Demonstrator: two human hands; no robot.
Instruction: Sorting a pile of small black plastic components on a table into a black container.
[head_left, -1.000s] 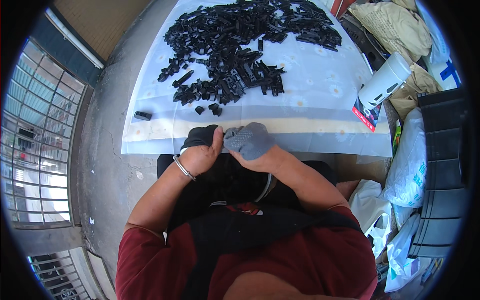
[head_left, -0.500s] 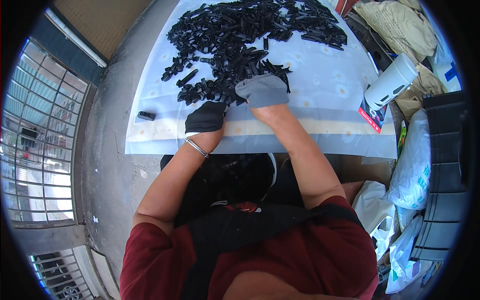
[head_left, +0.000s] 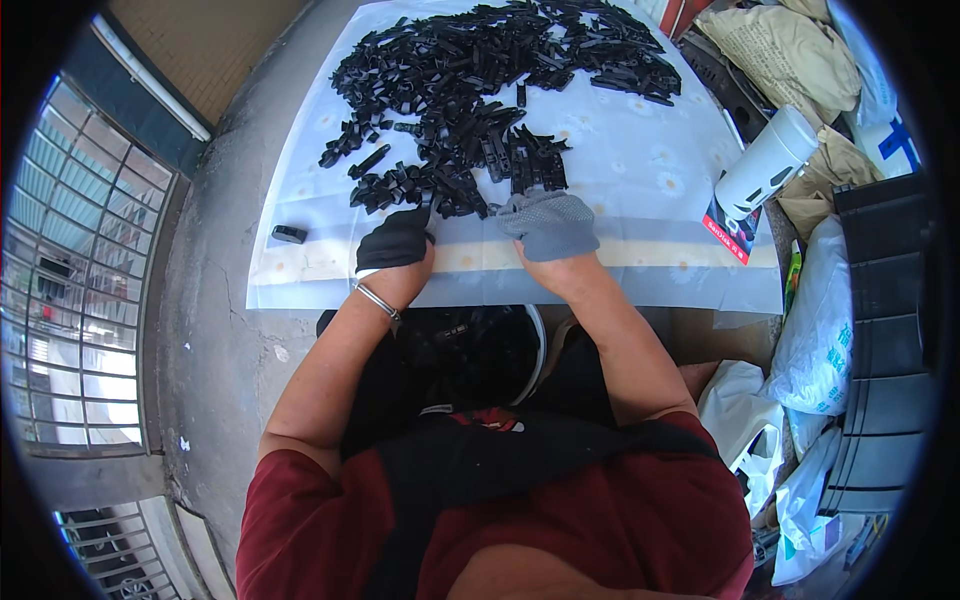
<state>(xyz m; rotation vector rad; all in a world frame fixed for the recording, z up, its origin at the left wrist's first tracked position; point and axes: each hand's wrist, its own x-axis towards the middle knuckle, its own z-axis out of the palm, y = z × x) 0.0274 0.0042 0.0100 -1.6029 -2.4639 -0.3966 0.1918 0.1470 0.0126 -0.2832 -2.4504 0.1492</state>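
Observation:
A large heap of small black plastic parts [head_left: 440, 130] is spread over the table. At its near edge, my left hand [head_left: 395, 242] in a black glove is closed, fingers curled inward. Anything in its grasp is hidden by the dark glove. My right hand [head_left: 552, 225], in a grey knitted glove, is also closed, just below a cluster of longer black parts [head_left: 538, 160]. A small dark piece [head_left: 492, 210] shows beside its fingertips; I cannot tell if it is held. The two hands are apart.
The table has a white flowered cover [head_left: 640, 180]. One black part [head_left: 289, 234] lies alone at the left. A white bottle [head_left: 765, 165] stands at the right on a red and black card [head_left: 728, 235]. Below the table edge, a white-rimmed container [head_left: 541, 340] holds black parts. Bags [head_left: 815, 320] crowd the right.
My right hand has drawn back toward me and to the right, uncovering longer black parts. My left hand has shifted slightly left, and the gap between the hands has widened.

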